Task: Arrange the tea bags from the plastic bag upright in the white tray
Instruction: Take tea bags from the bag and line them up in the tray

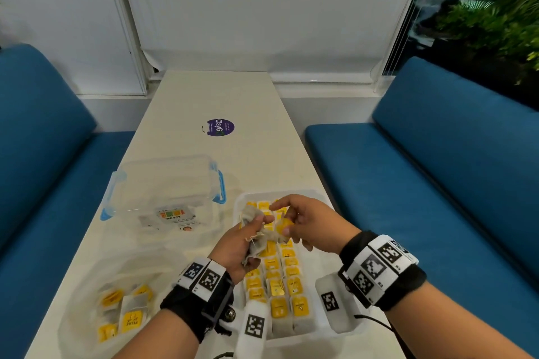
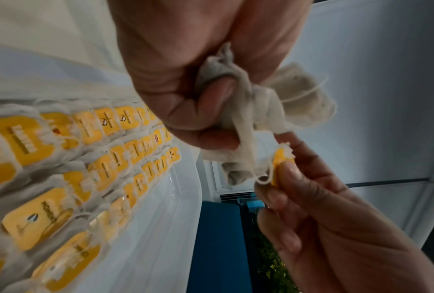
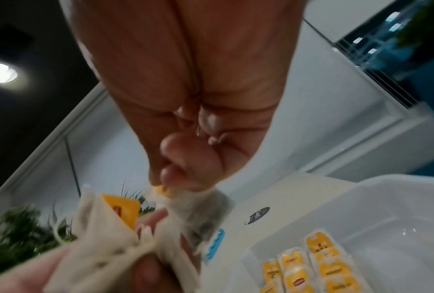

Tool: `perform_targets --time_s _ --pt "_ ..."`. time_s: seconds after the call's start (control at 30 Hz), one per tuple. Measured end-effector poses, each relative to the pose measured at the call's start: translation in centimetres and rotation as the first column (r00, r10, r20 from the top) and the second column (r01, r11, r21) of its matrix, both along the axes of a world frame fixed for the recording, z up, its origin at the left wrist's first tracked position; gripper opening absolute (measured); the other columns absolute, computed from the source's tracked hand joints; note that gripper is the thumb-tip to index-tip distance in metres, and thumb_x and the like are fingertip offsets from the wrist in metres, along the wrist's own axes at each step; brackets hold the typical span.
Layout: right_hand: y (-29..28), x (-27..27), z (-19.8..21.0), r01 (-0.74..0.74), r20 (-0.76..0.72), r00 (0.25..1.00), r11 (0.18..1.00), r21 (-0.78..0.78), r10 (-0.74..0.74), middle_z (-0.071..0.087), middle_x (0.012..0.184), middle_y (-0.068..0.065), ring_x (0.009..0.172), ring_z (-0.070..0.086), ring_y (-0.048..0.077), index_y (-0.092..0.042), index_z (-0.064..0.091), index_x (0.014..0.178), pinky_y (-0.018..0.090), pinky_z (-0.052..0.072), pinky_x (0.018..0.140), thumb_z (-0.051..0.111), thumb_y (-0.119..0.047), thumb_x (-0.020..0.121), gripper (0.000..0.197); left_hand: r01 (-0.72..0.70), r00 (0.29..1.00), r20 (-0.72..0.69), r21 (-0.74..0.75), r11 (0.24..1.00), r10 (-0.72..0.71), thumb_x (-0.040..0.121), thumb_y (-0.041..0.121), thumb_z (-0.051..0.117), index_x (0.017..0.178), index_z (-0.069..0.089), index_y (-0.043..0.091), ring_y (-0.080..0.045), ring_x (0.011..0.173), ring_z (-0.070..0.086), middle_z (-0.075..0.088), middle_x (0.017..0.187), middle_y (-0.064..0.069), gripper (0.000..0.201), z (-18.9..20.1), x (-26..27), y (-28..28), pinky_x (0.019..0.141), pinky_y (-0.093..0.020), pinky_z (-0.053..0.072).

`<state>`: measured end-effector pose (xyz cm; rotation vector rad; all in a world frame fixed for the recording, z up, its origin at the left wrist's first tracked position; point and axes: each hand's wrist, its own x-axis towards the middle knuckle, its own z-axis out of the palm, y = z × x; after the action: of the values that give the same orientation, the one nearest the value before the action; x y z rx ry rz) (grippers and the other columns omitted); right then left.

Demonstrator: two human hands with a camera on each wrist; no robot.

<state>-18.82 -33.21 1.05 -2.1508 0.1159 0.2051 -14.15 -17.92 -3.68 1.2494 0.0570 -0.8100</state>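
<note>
A: Left hand [image 1: 237,245]?
B: Fingers curled round a crumpled bunch of tea bags [image 2: 238,123], held above the white tray [image 1: 309,336], over its middle rows.

A: Right hand [image 1: 313,226]?
B: Thumb and fingertips pinch one yellow tag [image 2: 278,167], just right of the bunch; its string runs back into the bunch.

A: Tray contents?
B: Rows of upright yellow-tagged bags [image 1: 287,297] fill most of it; the far right corner is bare.

A: Elsewhere?
B: Plastic bag [image 1: 116,300] with loose bags lies left of the tray's near end. A clear box with blue clips [image 1: 166,186] stands left of its far end.
</note>
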Motion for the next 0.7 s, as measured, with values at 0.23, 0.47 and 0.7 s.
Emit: perform_targets --time_s 0.23,0.47,0.7 --pt "-0.7 0.3 -0.2 0.078 0.005 0.997 0.995 -0.066 -0.078 0.063 0.076 -0.002 0.067 0.059 0.005 -0.017 0.063 0.082 0.024 0.052 0.054 0.062 -0.006 0.086 0.013 0.027 1.0 -0.002 0.051 0.998 -0.027 0.094 0.039 0.047 0.096 0.063 0.022 -0.004 0.035 0.031 0.056 0.047 0.01 0.023 -1.1 0.0 -0.1 0.041 -0.015 0.021" --pt "-2.9 2.3 -1.1 0.311 0.112 0.949 0.932 -0.184 -0.294 0.054 0.082 -0.004 0.071 0.053 0.008 -0.015 0.06 0.086 0.014 0.038 0.059 0.059 -0.021 0.09 0.007 -0.008 1.0 -0.005 0.042 0.999 0.008 0.095 0.036 0.046 0.098 0.064 0.02 -0.002 0.033 0.031 0.057 0.048 0.01 0.024 -1.6 0.5 0.5 0.038 -0.015 0.021" --pt "-4.2 5.3 -2.4 0.427 -0.147 0.895 0.904 0.015 -0.42 0.061 0.061 0.006 0.038 0.047 0.007 -0.012 0.055 0.09 0.02 0.036 0.041 0.054 -0.01 0.091 0.003 -0.012 0.999 -0.033 0.05 0.999 0.013 0.094 0.035 0.047 0.098 0.064 0.018 -0.001 0.032 0.036 0.055 0.045 0.012 0.024 -2.0 1.0 0.5 0.037 -0.014 0.021"
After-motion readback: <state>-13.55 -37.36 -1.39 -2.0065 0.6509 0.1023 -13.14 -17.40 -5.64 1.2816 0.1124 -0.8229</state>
